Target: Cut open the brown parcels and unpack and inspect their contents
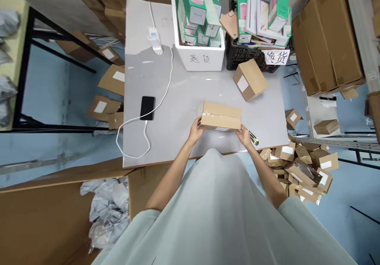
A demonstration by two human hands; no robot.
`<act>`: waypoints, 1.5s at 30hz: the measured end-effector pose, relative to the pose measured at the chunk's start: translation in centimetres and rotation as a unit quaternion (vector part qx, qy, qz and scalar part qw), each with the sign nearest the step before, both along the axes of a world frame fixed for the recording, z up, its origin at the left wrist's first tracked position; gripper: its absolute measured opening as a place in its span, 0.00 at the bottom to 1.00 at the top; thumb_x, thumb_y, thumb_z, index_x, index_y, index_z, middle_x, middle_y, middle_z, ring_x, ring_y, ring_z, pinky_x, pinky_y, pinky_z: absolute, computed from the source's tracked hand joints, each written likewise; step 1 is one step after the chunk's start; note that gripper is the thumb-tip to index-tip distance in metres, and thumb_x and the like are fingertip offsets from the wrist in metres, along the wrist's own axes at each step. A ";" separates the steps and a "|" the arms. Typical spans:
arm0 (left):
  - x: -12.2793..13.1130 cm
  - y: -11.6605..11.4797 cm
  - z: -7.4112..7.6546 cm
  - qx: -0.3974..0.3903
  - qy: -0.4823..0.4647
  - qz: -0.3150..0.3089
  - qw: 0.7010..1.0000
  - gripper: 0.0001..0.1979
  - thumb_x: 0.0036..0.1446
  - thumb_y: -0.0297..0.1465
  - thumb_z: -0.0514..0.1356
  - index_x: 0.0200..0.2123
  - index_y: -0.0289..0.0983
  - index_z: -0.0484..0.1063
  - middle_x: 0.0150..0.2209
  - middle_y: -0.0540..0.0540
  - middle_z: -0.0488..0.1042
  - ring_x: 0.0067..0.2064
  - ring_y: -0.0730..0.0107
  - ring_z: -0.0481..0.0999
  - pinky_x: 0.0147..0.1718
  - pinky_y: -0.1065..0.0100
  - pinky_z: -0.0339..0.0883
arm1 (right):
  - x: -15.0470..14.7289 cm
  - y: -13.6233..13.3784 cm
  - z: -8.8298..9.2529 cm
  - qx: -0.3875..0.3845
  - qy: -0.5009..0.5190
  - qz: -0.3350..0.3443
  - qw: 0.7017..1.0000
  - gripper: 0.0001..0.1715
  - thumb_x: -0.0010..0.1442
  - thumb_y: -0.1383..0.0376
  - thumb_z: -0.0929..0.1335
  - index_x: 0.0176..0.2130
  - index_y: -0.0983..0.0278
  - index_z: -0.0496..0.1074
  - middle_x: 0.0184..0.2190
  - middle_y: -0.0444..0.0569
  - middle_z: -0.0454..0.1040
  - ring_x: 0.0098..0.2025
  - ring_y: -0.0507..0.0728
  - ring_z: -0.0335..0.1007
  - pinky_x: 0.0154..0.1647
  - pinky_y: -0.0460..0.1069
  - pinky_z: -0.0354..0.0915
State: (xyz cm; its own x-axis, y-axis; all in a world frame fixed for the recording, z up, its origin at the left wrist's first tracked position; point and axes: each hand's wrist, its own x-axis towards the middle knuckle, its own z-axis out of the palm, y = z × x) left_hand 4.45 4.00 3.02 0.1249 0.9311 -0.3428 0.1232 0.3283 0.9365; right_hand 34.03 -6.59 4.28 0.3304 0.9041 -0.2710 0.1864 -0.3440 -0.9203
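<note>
Both of my hands grip a taped brown cardboard box (222,114) near the front of the grey table. My left hand (196,130) is closed on its left end, with the fingertips partly hidden by the box. At the lower right corner, my right hand (244,135) holds the other end. Clear tape runs along the top, and a white label shows on the side toward me. Just right of my right hand lies a black and yellow box cutter (253,138). Behind, a second cardboard box (250,79) with a white label sits at an angle.
A white bin (204,59) and a black crate (233,55) with green boxes stand at the table's back. A phone (147,107) and white cable (166,92) lie at left. Cardboard boxes (299,170) are piled on the floor at right; a large carton (38,221) stands front left.
</note>
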 end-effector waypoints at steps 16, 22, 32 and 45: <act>16.0 10.8 1.4 -0.031 0.018 -0.140 0.989 0.36 0.57 0.47 0.75 0.63 0.35 0.80 0.59 0.34 0.87 0.50 0.48 0.88 0.60 0.48 0.81 | 14.4 11.0 -1.3 0.017 0.083 -0.162 0.983 0.36 0.56 0.34 0.74 0.44 0.62 0.80 0.41 0.52 0.86 0.44 0.60 0.82 0.52 0.57 0.80; 19.7 12.7 2.6 -0.012 0.011 -0.153 0.988 0.33 0.59 0.42 0.73 0.64 0.35 0.79 0.57 0.35 0.87 0.53 0.48 0.88 0.63 0.49 0.79 | 17.4 13.4 -0.9 0.039 0.119 -0.179 0.976 0.30 0.59 0.40 0.74 0.47 0.59 0.80 0.49 0.54 0.87 0.51 0.61 0.82 0.59 0.61 0.79; 17.8 13.6 4.1 -0.025 0.020 -0.129 0.991 0.34 0.62 0.39 0.70 0.70 0.35 0.76 0.58 0.36 0.86 0.57 0.49 0.86 0.65 0.48 0.76 | 15.6 16.3 0.5 0.045 0.163 -0.175 0.970 0.34 0.61 0.42 0.73 0.57 0.59 0.80 0.59 0.56 0.85 0.58 0.61 0.81 0.68 0.64 0.76; -0.1 1.4 2.1 -0.024 0.027 0.075 0.997 0.37 0.55 0.43 0.76 0.67 0.42 0.78 0.70 0.33 0.78 0.73 0.47 0.76 0.74 0.42 0.66 | 0.1 5.5 -0.2 -0.017 0.091 0.003 0.996 0.44 0.62 0.32 0.72 0.60 0.59 0.81 0.55 0.56 0.85 0.46 0.63 0.84 0.52 0.61 0.83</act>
State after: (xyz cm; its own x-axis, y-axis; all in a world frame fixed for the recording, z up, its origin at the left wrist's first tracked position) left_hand 4.32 5.35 5.15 -0.0343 0.9204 -0.3895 0.1193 0.3908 0.9127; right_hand 34.15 -1.05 4.03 0.2673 0.8950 -0.3570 0.0205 -0.3757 -0.9265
